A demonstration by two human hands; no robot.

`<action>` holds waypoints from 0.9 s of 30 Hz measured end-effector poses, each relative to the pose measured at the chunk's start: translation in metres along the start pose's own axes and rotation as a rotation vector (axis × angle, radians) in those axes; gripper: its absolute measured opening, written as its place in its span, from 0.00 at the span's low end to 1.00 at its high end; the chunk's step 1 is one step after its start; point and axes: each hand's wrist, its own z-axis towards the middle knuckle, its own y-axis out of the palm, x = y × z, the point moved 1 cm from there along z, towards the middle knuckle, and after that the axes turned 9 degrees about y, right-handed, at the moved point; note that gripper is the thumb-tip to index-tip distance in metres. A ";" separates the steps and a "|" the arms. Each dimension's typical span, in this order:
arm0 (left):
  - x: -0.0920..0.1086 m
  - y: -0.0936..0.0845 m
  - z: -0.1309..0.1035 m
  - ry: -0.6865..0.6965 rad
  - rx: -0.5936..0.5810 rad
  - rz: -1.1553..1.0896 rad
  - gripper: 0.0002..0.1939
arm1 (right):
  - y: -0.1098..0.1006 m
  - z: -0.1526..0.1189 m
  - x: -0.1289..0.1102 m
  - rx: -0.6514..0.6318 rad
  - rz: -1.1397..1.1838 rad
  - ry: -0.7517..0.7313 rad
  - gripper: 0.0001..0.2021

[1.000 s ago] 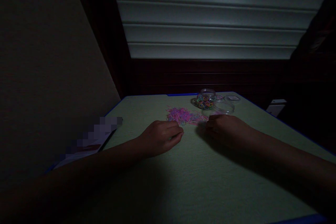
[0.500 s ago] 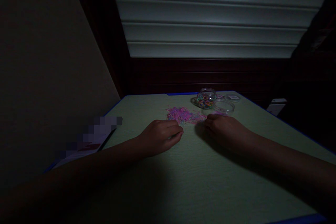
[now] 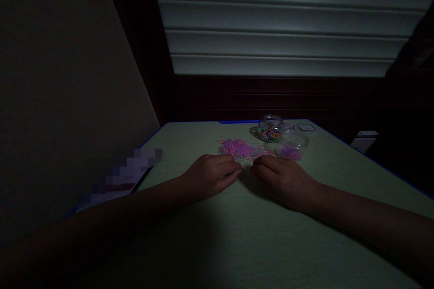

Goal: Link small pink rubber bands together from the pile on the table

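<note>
A loose pile of small pink, purple and pale rubber bands [image 3: 237, 148] lies on the pale green table [image 3: 217, 244]. At the pile's near side, my left hand [image 3: 213, 176] is closed with thumb and forefinger pinched together; what they hold is too small to make out. My right hand [image 3: 285, 179] faces it a short gap away, its fingers also pinched, their tips partly hidden. Behind the right hand stands an open clear jar [image 3: 293, 144] with pink bands in its bottom. Farther back is a clear jar [image 3: 270, 130] of larger coloured bands.
A clear round lid [image 3: 305, 128] lies near the table's back right. On the left edge rests a flat printed item [image 3: 135, 174], partly blurred out. Beyond the table are a dark wooden frame and a slatted blind [image 3: 278, 22]. The room is dim.
My right hand has moved left and nearer to me, closing toward my left hand and uncovering the jar with pink bands. The view has shifted slightly; my left hand stays by the pile.
</note>
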 end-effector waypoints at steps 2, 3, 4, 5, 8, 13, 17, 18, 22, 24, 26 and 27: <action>0.000 0.001 -0.001 -0.009 0.017 -0.006 0.10 | -0.002 0.000 0.000 0.020 -0.011 -0.055 0.08; 0.000 0.001 -0.001 -0.013 0.027 -0.010 0.10 | -0.003 0.001 0.000 0.025 -0.016 -0.071 0.09; -0.001 0.001 -0.001 -0.016 0.037 -0.014 0.11 | -0.004 0.001 -0.001 0.032 -0.020 -0.080 0.09; -0.001 0.002 -0.001 -0.018 0.046 -0.017 0.12 | -0.004 0.001 -0.001 0.036 -0.024 -0.083 0.09; 0.000 0.002 -0.002 -0.015 0.062 -0.025 0.13 | -0.004 0.001 -0.002 0.042 -0.029 -0.093 0.08; 0.000 0.002 -0.001 -0.028 0.041 -0.033 0.15 | -0.003 0.001 -0.003 0.053 -0.069 -0.128 0.09; 0.000 0.003 -0.001 -0.029 0.016 -0.043 0.15 | -0.004 0.001 -0.004 0.061 -0.090 -0.155 0.09; 0.000 0.003 -0.001 -0.027 0.011 -0.048 0.15 | -0.004 0.001 -0.004 0.062 -0.096 -0.156 0.09; -0.001 0.004 -0.002 -0.015 0.007 -0.060 0.13 | -0.005 0.000 -0.004 0.049 -0.099 -0.154 0.09; 0.000 0.003 -0.001 -0.006 0.006 -0.062 0.13 | -0.005 0.001 -0.004 0.034 -0.094 -0.150 0.09; 0.000 0.003 -0.001 0.001 -0.003 -0.060 0.11 | -0.006 0.001 -0.004 0.020 -0.092 -0.141 0.09; 0.000 0.002 0.000 0.001 -0.010 -0.057 0.11 | -0.006 0.001 -0.004 0.014 -0.090 -0.136 0.09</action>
